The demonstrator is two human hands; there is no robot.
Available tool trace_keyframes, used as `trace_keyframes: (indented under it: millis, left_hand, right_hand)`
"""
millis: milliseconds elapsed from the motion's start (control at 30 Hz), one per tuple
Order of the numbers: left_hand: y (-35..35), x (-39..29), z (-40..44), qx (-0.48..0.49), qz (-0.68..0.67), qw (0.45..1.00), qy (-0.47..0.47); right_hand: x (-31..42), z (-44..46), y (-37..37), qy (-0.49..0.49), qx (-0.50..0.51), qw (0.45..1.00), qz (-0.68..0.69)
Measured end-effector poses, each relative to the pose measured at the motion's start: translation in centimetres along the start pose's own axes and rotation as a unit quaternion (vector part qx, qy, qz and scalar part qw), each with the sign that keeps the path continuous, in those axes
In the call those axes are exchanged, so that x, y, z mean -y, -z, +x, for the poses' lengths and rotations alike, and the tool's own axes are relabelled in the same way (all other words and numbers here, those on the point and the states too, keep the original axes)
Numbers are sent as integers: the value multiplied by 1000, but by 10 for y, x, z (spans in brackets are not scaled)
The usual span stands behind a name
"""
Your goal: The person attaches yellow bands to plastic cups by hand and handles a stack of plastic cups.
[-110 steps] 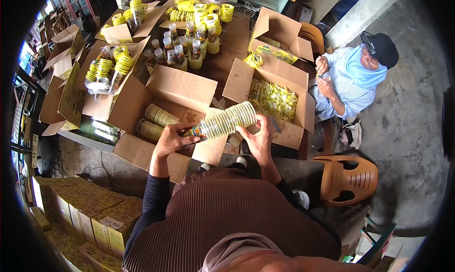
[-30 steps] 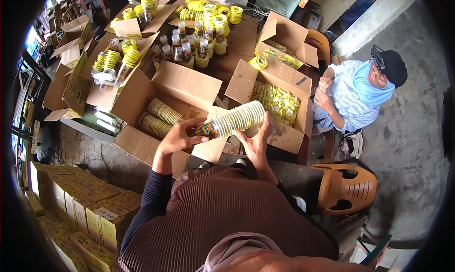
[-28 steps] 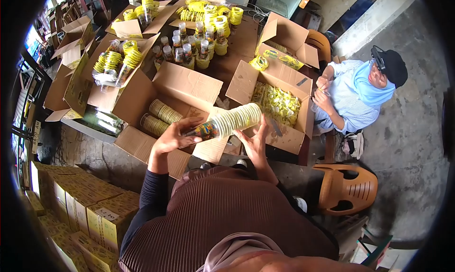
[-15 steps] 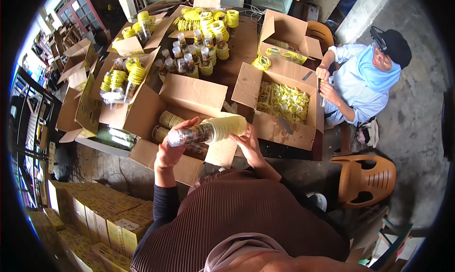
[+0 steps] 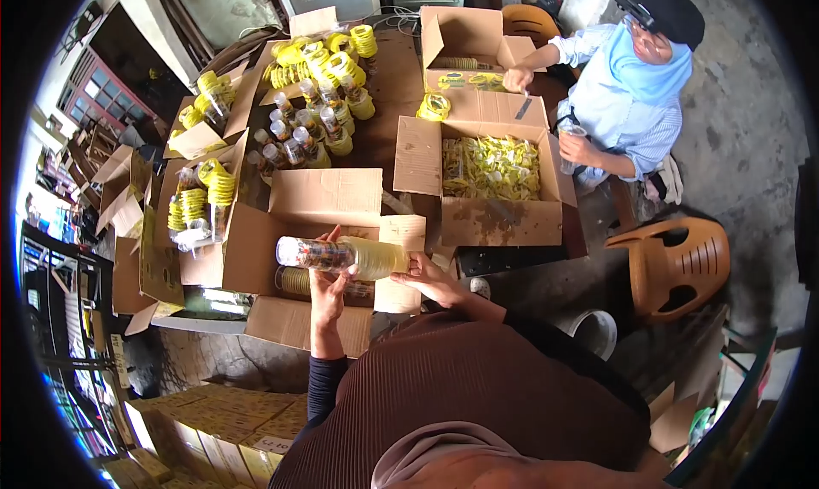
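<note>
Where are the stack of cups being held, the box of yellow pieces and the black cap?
Stack of cups (image 5: 351,255): head view, on its middle.
Box of yellow pieces (image 5: 482,225): head view, on its near flap.
Black cap (image 5: 674,13): head view, on its crown.

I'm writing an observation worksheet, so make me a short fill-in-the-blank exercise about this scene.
1. Of the wearer's left hand and right hand, the one nearer the printed end of the cup stack is the ____ one.
2. The co-worker wears a cap coloured ____.
3. The open box heaped with loose pieces shows mostly ____ ones.

Missing words: left; black; yellow.
</note>
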State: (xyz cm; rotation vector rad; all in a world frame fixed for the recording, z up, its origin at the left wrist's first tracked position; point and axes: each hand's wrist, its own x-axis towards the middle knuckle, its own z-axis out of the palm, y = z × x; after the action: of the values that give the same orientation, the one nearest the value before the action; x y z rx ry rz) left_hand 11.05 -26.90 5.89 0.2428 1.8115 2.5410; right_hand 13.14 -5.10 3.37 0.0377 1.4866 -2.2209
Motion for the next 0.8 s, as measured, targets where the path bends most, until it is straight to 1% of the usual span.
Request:
trace_keyframes:
  millis: [67,133,167,233,267,333,400,467,500,533,567,600,633,667,700,733,800]
  left_hand:
    - [-1,-1,2,-15,15,1000,8]
    - [0,-1,7,-26,5,1000,3]
    - [2,-1,9,-41,-6,999,-7]
    - [8,-3,13,-56,6,998,-14]
    - [10,-4,15,-67,7,998,-20]
    - [19,-5,18,-86,2,996,-32]
    - [27,-7,22,-107,4,993,-46]
    - [31,-8,25,-119,19,991,-49]
    - [36,-4,27,-118,61,989,-72]
    - [36,-3,30,-115,102,984,-94]
    - [32,0,32,-125,129,979,-93]
    - [33,10,36,-122,128,980,-91]
    - [37,29,40,-141,129,978,-89]
    - [39,48,43,-158,129,975,-86]
    - [33,63,45,-159,132,975,-79]
    - [40,87,47,-139,154,977,-46]
    - [45,132,45,-124,194,973,27]
  right_hand:
    - [-5,0,4,7,-22,1000,16]
    - [22,-5,-3,8,2,997,-71]
    - [16,2,1,6,-1,998,-67]
    - [2,21,6,14,20,994,-107]
    - [0,28,6,10,18,995,-102]
    - [3,38,3,27,48,996,-70]
    - [-7,47,4,23,47,998,-34]
    - [-3,46,-1,34,-17,991,-128]
    - [-12,46,3,89,-33,983,-155]
    - [-20,47,11,88,-34,984,-152]
    - [-27,47,21,83,-31,981,-171]
    - [-33,45,33,78,-29,978,-192]
    - [-23,36,36,95,-25,976,-192]
    - [-13,22,42,42,-45,979,-193]
    - [-27,19,57,50,-40,988,-139]
    - [-41,15,72,58,-35,994,-85]
    - [-32,-6,86,39,-89,982,-160]
